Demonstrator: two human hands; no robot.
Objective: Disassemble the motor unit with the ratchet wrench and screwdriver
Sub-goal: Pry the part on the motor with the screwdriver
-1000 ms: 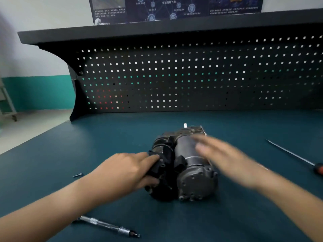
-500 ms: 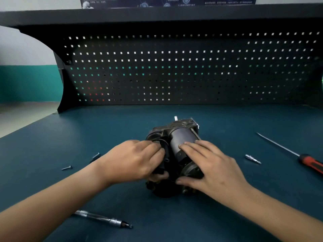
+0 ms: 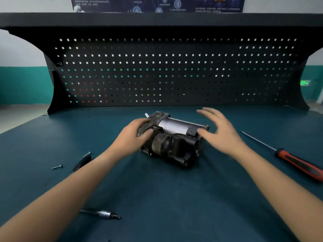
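Now the left hand (image 3: pixel 130 137) grips the motor unit (image 3: pixel 172 137), right hand (image 3: pixel 220 134) fingers spread beside it; poster (image 3: pixel 157 4) writing unreadable.

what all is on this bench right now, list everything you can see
motor unit: one, black and grey, bench centre
screwdriver: one, red and black handle, right of the motor unit
silver tool: one, silver, near edge, left
loose screws: two, silver, left of the motor unit
black part: one, black, between the screws
workbench: one, teal top
pegboard: one, black, at the back
poster: one, dark blue, wall above
left hand: one, grips the motor unit's left end
right hand: one, open, blurred, by its right end
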